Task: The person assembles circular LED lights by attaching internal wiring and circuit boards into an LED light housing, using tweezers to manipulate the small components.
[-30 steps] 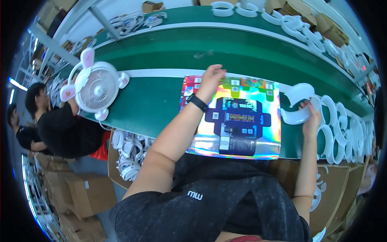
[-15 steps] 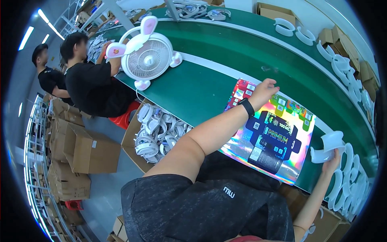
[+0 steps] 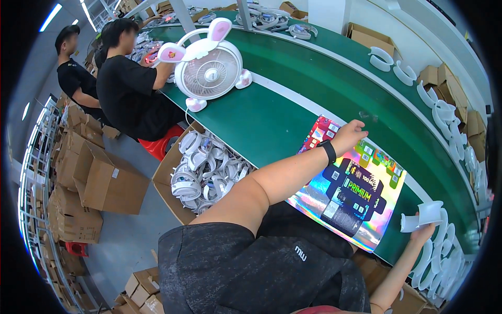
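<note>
My left hand (image 3: pixel 349 137), with a black watch (image 3: pixel 328 151) on its wrist, hovers at or rests on the far edge of a shiny rainbow printed sheet (image 3: pixel 384 220). Its fingers are loosely bent and apart, and nothing shows in them; whether they touch the sheet I cannot tell. On the right, my right hand (image 3: pixel 422 231) is closed around a white curved plastic shell (image 3: pixel 430 213), held up over the table's near right part. More white curved shells (image 3: pixel 438 261) lie in a row just beyond and beside that hand.
A white fan with rabbit ears (image 3: pixel 210 76) stands on the green table (image 3: pixel 261 128). Left of my arm, a carton (image 3: pixel 163 175) holds many white curved parts (image 3: pixel 201 167). Two co-workers in black (image 3: pixel 133 83) are at the far left. Brown cartons (image 3: pixel 117 178) stand on the floor.
The view has shifted, so the scene sits a little differently. My right hand has tilted the white shell and brought it slightly nearer; my left hand stays by the sheet's far edge.
</note>
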A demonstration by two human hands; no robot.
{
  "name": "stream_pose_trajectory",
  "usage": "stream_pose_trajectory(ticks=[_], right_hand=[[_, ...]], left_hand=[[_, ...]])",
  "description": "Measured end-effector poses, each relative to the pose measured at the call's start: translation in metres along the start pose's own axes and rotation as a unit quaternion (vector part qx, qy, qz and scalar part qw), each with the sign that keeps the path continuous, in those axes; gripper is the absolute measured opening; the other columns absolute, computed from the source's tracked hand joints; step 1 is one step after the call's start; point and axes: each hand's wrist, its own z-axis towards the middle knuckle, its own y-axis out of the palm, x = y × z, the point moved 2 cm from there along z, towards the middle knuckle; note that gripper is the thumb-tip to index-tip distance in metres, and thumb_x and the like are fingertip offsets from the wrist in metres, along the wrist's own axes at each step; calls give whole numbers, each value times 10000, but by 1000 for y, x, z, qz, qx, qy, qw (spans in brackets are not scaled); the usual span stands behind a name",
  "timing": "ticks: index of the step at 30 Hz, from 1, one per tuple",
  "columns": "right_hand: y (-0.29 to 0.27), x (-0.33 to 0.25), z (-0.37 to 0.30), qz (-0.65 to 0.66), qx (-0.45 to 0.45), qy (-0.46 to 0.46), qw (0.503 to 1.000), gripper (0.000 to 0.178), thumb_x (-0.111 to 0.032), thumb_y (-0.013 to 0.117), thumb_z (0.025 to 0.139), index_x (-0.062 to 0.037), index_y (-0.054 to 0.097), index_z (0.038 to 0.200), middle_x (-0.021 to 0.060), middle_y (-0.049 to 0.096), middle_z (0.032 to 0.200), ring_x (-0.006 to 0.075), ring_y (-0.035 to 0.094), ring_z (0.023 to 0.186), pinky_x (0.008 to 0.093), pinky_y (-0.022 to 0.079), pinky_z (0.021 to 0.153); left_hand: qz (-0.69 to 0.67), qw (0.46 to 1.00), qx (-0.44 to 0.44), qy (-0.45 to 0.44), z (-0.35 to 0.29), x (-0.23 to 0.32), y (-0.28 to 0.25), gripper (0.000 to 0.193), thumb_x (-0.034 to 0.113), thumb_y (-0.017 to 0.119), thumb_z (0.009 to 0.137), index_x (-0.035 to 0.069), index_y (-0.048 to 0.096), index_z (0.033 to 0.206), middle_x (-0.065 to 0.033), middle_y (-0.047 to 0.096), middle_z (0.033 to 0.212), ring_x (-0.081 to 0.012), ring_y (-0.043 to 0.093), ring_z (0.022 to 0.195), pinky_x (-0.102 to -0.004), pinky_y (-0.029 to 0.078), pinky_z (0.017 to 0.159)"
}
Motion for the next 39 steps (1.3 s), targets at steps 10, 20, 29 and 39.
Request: stream_pose_trajectory(ticks=[10,20,29,39], right_hand=[[8,-4,-3,-39,64,-16,997,378,-210,472,937,-7,555,1246,121,634,1140,260,613,1033,391,511,840],[2,-5,3,-102,77,-54,990,388,-200,498,924,49,582,1209,142,630,1149,258,601,1059,387,477,914],[-4,5,10,-136,99,-97,981,459,-265,646,868,-6,565,1238,121,600,1207,256,569,1088,372,431,947],[1,8,6,-163,73,-122,976,415,-251,637,889,-5,558,1214,113,617,1129,240,607,986,348,497,818]], left_hand=[[-9,1000,10,18,-1,0,2,440,225,659,900,-8,507,1240,-79,574,1011,-145,579,853,-277,484,702],[-14,1000,11,11,-3,4,2,482,274,671,870,-9,524,1232,-184,581,1130,-274,590,1027,-343,483,862],[-2,999,18,26,4,-7,4,446,224,666,891,-16,510,1232,-120,591,1026,-190,602,908,-296,504,748],[-5,999,18,32,4,-5,4,447,214,665,893,-25,504,1235,-122,592,1021,-183,601,895,-293,500,751]])
